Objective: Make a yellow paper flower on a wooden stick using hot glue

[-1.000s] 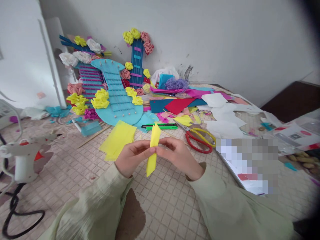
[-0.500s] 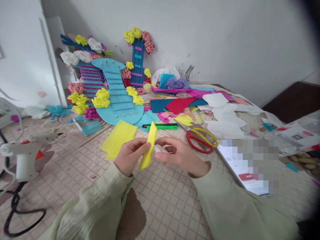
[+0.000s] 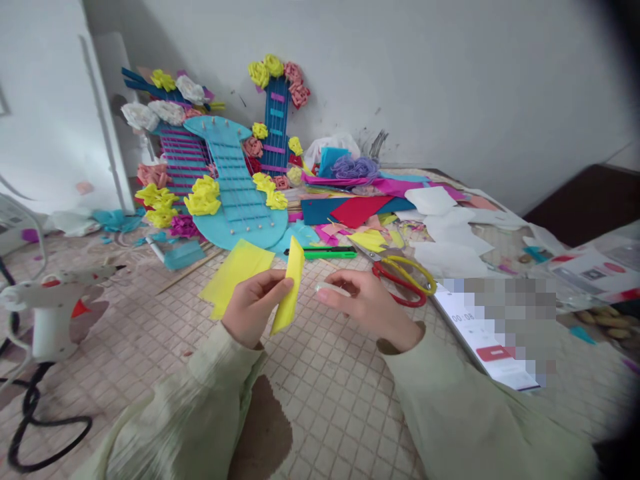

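A folded strip of yellow crepe paper stands slanted in my left hand, pinched between thumb and fingers. My right hand is closed on a small whitish, translucent piece, partly hidden by the fingers; its kind is unclear. A gap separates that piece from the strip. Flat yellow crepe sheets lie on the table just beyond my left hand. A green utility knife lies past both hands. Red-and-yellow-handled scissors rest beyond my right hand, blades pointing away.
A white glue gun with a black cord stands on the left. Blue cardboard guitars with paper flowers lean at the back. Coloured paper scraps and white sheets cover the back right. A phone lies at the right.
My left hand has shifted slightly left with the yellow strip. My right hand has moved a little to the right with the whitish piece, so the gap between them is wider.
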Tool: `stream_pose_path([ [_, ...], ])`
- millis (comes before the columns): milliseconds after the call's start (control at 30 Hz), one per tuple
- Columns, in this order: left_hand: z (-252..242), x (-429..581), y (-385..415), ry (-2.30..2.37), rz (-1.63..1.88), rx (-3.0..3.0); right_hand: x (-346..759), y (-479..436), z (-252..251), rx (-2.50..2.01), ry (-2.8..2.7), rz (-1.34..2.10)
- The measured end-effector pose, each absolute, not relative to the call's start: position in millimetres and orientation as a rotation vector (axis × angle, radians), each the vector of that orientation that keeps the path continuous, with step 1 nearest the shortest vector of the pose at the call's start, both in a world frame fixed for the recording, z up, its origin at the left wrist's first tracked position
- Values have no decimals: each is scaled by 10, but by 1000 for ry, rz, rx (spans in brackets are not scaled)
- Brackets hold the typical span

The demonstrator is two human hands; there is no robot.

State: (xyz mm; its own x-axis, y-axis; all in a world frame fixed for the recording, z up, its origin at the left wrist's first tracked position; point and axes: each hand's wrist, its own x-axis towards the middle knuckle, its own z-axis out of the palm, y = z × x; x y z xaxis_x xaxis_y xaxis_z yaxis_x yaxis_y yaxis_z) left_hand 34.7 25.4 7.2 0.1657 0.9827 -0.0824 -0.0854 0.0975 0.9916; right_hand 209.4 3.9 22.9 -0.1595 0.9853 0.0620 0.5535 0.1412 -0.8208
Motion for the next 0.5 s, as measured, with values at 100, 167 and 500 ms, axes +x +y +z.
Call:
stream_pose_path([
  [100,55,347,259,1000,1026,1067,2111,50,218,-1548,-1808,789],
  [167,60,362,250,951,1012,1022,2111,46,210,-1569,-1806,748],
  [500,86,413,217,808,988,951,2070,15,213,-1621,-1782,661],
])
